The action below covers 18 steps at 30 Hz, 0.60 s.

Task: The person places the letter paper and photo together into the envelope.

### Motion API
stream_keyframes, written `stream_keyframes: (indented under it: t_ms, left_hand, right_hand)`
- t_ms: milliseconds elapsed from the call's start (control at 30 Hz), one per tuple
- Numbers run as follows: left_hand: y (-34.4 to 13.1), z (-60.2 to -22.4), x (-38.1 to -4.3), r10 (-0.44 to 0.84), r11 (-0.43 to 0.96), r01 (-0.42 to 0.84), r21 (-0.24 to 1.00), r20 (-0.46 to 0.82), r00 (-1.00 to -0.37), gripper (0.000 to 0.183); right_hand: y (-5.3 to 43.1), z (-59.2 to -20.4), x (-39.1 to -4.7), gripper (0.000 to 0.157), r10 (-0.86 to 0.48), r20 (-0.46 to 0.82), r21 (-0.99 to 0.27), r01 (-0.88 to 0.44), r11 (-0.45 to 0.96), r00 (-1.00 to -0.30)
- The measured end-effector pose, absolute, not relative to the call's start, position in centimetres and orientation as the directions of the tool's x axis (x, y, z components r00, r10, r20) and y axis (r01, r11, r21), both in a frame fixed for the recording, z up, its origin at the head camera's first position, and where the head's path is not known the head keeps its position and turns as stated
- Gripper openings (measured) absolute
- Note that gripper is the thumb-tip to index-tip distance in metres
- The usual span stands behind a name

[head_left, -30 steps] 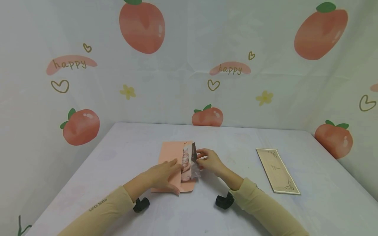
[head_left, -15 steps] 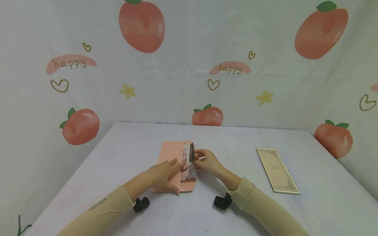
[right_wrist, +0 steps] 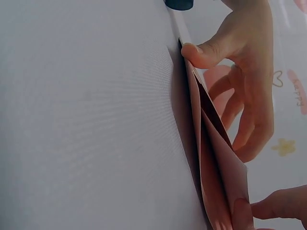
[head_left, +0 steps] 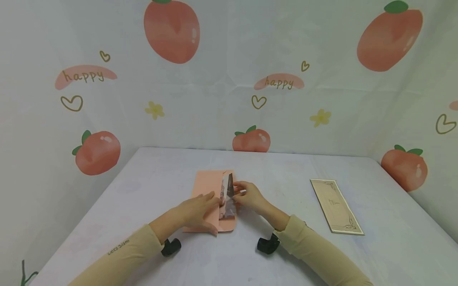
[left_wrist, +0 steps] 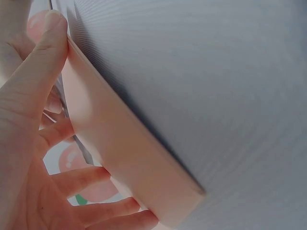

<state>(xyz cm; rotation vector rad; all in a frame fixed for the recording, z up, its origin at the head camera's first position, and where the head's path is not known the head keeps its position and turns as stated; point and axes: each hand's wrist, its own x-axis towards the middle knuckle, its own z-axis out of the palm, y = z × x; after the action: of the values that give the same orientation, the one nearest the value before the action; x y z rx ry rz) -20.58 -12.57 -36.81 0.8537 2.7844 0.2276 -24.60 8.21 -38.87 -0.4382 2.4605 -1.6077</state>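
Observation:
A peach-pink envelope lies on the table with its opening to the right. My left hand rests on it, fingers spread over its front and the thumb at the near edge. A glossy picture card is partly inside the envelope, its dark right strip showing. My right hand pinches the card's right edge between thumb and fingers. The right wrist view shows the envelope's mouth gaping, with the card between its layers and right fingertips at the card's edge.
A long beige card with a pale border and corner ornaments lies on the right of the white table. A printed fabric backdrop hangs behind the table. Black wrist mounts sit under the sleeves.
My right hand has shifted slightly left, and the picture card has slid further into the envelope with it. The left hand and envelope have stayed in place.

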Motion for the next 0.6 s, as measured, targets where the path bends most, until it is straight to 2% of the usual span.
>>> stream_keyframes:
  t_ms: [600]
  left_hand:
    - [-12.59,-36.87,-20.60,0.568,0.816,0.524,0.246,-0.166,-0.806,0.085]
  right_hand:
    - [7.58,-39.38,-24.81,0.051,-0.335,0.001,-0.914,-0.136,0.382,-0.942]
